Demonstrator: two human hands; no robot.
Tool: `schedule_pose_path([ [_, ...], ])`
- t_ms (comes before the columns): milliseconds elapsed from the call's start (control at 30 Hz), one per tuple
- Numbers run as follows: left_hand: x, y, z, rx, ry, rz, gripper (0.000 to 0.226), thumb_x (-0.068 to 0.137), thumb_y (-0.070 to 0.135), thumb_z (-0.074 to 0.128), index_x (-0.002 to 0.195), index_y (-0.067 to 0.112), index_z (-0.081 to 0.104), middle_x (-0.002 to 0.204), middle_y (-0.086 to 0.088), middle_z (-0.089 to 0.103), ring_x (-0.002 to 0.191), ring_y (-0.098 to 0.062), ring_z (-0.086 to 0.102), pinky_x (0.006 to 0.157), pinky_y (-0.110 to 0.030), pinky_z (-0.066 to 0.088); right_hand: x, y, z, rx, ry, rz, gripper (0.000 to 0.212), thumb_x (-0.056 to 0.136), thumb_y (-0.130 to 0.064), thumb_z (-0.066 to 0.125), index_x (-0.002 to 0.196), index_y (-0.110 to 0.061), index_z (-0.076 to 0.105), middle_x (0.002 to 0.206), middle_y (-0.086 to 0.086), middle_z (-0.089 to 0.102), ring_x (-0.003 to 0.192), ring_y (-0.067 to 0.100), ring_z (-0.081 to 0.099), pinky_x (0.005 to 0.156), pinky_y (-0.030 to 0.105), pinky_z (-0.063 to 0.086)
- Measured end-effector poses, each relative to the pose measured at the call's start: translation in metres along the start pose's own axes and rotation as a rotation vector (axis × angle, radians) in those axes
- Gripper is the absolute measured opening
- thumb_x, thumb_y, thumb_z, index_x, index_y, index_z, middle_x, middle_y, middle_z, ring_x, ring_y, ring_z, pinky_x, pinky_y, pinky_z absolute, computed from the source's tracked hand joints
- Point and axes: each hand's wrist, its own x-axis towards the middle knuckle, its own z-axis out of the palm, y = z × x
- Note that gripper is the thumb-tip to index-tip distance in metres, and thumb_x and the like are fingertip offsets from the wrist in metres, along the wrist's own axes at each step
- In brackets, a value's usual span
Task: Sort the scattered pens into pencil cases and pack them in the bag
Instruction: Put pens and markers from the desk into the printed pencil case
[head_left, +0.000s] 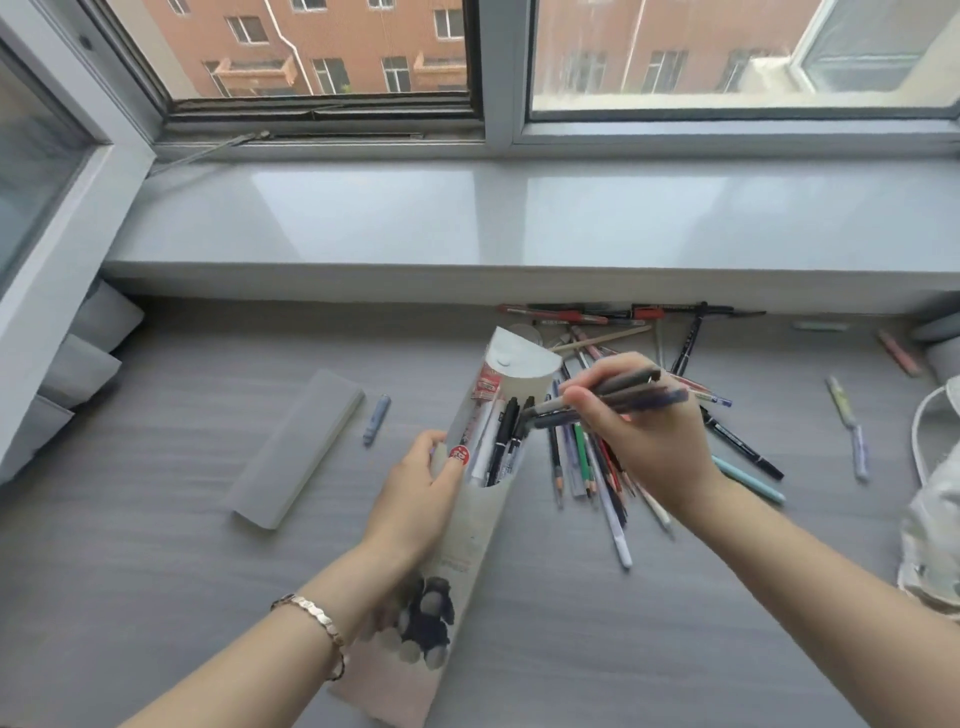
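Note:
A tall white pencil case (470, 525) with a dark bear picture lies open on the grey desk, its flap (519, 364) raised. My left hand (415, 493) grips its left side. Several black and white pens (501, 441) stick out of its mouth. My right hand (644, 436) holds a bundle of dark pens (623, 397), their tips pointing left over the case opening. A heap of scattered pens and pencils (597, 467) lies just right of the case, partly under my right hand. A grey rectangular pencil case (296, 444) lies shut to the left.
More pens (613, 314) lie along the foot of the window sill. Single pens lie far right (847, 415) and a small blue one (376, 418) sits beside the grey case. A white cloth bag (935, 493) sits at the right edge. Grey cushions (78, 364) sit at left.

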Motion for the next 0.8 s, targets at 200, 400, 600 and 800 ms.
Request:
schedule_pose_path([
  [200,-0.023,0.017,0.018,0.074,-0.182,0.164,0.020,0.092,0.027,0.044,0.108,0.037,0.049,0.104,0.008,0.064,0.102,-0.013,0.057,0.090,-0.032,0.044,-0.005,-0.009,0.001,0.221,-0.225,0.583,0.008,0.081,-0.011,0.067,0.074,-0.009,0.065,0.071,0.004,0.068,0.066,0.009,0.068,0.054,0.019,0.055],
  [400,-0.028,0.026,0.026,0.038,-0.186,0.194,0.023,0.091,0.020,0.048,0.088,0.043,0.048,0.093,0.014,0.061,0.096,-0.011,0.056,0.085,-0.026,0.041,-0.016,0.001,0.008,0.141,0.136,0.592,0.006,0.087,-0.016,0.060,0.091,-0.016,0.056,0.072,0.001,0.057,0.067,0.011,0.058,0.048,0.022,0.051],
  [600,-0.027,0.033,0.037,-0.046,-0.178,0.141,0.015,0.090,0.020,0.048,0.085,0.033,0.054,0.079,0.010,0.062,0.075,-0.010,0.056,0.073,-0.028,0.043,-0.032,0.025,0.013,-0.347,0.057,0.209,0.028,0.078,-0.026,0.070,0.099,-0.009,0.063,0.090,0.001,0.062,0.084,0.007,0.054,0.077,0.013,0.038],
  [800,-0.023,0.037,0.045,-0.023,-0.180,0.132,0.011,0.089,0.022,0.048,0.089,0.029,0.056,0.082,0.007,0.064,0.080,-0.013,0.059,0.079,-0.033,0.046,-0.045,0.040,-0.004,-0.569,-0.086,-0.128,0.036,0.088,-0.030,0.046,0.102,-0.004,0.067,0.113,0.005,0.065,0.120,0.020,0.044,0.105,0.039,0.035],
])
